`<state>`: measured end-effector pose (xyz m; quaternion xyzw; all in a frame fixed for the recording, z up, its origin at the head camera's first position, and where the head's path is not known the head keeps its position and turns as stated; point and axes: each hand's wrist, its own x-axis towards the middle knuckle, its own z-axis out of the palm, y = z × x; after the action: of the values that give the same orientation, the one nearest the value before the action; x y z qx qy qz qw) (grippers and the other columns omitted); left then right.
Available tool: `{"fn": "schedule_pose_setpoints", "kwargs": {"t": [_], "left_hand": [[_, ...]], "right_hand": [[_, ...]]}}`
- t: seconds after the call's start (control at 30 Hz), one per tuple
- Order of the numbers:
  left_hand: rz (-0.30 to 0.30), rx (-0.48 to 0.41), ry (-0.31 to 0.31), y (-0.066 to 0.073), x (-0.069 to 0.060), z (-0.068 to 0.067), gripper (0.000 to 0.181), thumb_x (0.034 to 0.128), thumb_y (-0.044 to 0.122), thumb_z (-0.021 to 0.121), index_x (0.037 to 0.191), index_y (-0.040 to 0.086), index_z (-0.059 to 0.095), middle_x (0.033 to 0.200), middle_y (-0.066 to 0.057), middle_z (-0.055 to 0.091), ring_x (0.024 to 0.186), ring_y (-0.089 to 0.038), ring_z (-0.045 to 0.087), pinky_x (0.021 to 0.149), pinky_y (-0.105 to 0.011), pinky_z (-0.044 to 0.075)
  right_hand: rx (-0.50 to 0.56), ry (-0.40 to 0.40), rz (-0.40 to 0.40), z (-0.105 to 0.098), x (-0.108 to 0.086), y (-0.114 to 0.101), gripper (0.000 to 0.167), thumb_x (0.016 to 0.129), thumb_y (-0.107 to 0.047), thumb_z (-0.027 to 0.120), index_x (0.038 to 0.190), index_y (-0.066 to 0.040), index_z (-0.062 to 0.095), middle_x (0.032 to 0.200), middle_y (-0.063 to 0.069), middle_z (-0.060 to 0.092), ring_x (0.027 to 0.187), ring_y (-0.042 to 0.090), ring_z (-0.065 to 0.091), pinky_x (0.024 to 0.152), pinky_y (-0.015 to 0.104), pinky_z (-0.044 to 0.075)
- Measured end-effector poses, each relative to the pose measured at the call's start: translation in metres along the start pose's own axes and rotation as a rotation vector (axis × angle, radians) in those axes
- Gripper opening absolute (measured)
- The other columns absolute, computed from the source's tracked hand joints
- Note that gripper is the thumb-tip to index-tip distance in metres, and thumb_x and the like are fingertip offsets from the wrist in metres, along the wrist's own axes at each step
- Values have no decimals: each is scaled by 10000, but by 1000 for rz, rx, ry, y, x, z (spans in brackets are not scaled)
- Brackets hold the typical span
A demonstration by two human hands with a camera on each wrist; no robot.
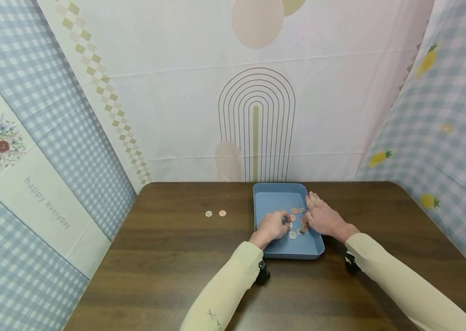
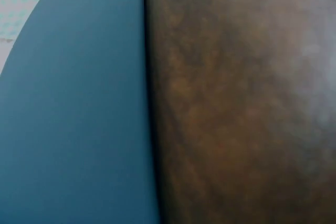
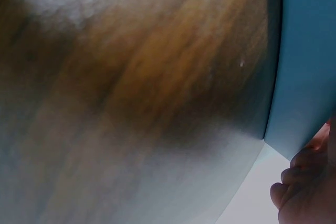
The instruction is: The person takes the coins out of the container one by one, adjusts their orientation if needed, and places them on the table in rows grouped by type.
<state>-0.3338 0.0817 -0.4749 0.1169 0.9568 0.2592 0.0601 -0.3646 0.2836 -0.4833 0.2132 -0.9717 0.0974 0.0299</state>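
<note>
A blue tray [image 1: 276,197] holds several copper-coloured and silver coins [image 1: 292,235] in its right half. My left hand [image 1: 272,226] reaches over the tray's left wall, its bent fingers down at a silver coin [image 1: 290,225]. Whether the fingertips pinch that coin is too small to tell. Across the right wall lies my right hand [image 1: 324,217], fingers stretched forward and thumb side inside the tray near the coins. The right wrist view shows part of the right hand [image 3: 307,182] by the tray wall [image 3: 310,51]; in the left wrist view only tray wall [image 2: 79,108] and table appear.
On the brown wooden table [image 1: 167,257], left of the tray, lie a silver coin [image 1: 208,214] and a copper-coloured coin [image 1: 222,213] side by side. A patterned white cloth [image 1: 175,115] hangs behind the table, with checked cloths [image 1: 456,138] at the sides.
</note>
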Motion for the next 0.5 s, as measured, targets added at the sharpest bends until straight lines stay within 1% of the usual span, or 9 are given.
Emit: {"fn": "schedule_pose_setpoints", "kwargs": {"t": [0.13, 0.2, 0.3, 0.43, 0.5], "left_hand": [[10, 28, -11, 0, 3, 1, 173, 924, 275, 672, 1098, 273, 677, 823, 44, 610, 644, -132, 486, 566, -257, 364], [6, 34, -19, 0, 4, 1, 169, 924, 272, 671, 1093, 274, 679, 835, 40, 614, 638, -133, 489, 560, -258, 366], [0, 42, -32, 1, 5, 1, 164, 919, 270, 676, 1083, 270, 680, 901, 28, 647, 657, -133, 500, 568, -259, 376], [-13, 29, -47, 2, 5, -1, 140, 916, 251, 676, 1056, 243, 675, 902, 24, 641, 674, -138, 510, 575, -264, 383], [-20, 21, -53, 3, 4, -2, 125, 916, 238, 673, 1041, 231, 671, 860, 26, 619, 672, -140, 513, 577, -267, 387]], "right_hand": [[-3, 1, 0, 0, 0, -1, 570, 1022, -189, 352, 1458, 166, 260, 1554, 357, 201, 1453, 491, 201, 1157, 577, 243], [-5, 2, 0, 0, 0, -1, 567, 1022, -186, 349, 1457, 166, 260, 1553, 358, 199, 1451, 493, 205, 1157, 579, 243], [2, 3, -2, 0, 0, -1, 566, 1021, -180, 350, 1457, 168, 257, 1553, 359, 196, 1452, 494, 202, 1161, 576, 238], [0, 4, 1, 0, 1, -1, 567, 1018, -178, 354, 1459, 166, 259, 1555, 354, 200, 1454, 488, 204, 1164, 569, 238], [-4, 5, 4, 1, 1, 0, 567, 1019, -182, 356, 1460, 162, 262, 1557, 351, 200, 1455, 485, 208, 1164, 567, 240]]}}
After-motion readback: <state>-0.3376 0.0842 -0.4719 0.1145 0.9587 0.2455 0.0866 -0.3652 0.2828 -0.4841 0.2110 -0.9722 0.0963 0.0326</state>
